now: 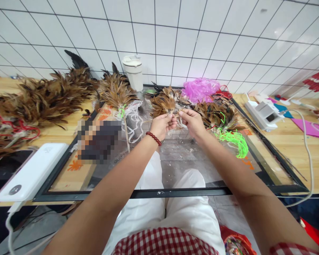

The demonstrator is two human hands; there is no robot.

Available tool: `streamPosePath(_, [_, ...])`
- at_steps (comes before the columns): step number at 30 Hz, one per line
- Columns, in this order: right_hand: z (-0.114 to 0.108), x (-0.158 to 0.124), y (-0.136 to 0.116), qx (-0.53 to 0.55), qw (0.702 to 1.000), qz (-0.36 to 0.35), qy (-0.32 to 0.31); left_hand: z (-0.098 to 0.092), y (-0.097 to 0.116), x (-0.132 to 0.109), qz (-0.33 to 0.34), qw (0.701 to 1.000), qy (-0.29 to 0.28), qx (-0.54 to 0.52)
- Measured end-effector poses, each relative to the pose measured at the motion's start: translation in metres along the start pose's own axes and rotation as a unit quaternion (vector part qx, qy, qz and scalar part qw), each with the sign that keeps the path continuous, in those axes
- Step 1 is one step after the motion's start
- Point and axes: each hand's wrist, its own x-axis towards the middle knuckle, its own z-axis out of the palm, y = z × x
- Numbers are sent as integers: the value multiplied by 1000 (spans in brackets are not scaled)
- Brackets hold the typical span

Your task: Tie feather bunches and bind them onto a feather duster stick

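Observation:
Over the glass panel, my left hand, with a dark red bead bracelet at its wrist, pinches a small brown feather between thumb and fingers. Close to its right, my right hand is closed in a pinch at the other side of that feather. The quill ends are too small to make out. Right behind the hands lies a pile of brown feathers. Bright green cords trail from more feathers to the right of my right hand. A feather bunch on a stick lies to the left.
A black-framed glass panel spans the wooden table. At the back stand a white cup and a pink plastic bag. Feather strands and a white power bank are left; a white charger with its cable lies right.

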Motion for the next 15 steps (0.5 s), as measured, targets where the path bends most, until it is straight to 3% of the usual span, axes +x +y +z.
streamPosePath(10, [3, -3, -1, -51, 999, -16, 2, 3, -3, -4, -33, 995, -56, 80])
streamPosePath(15, [-5, 5, -5, 5, 997, -30, 67, 3, -1, -5, -31, 995, -44, 81])
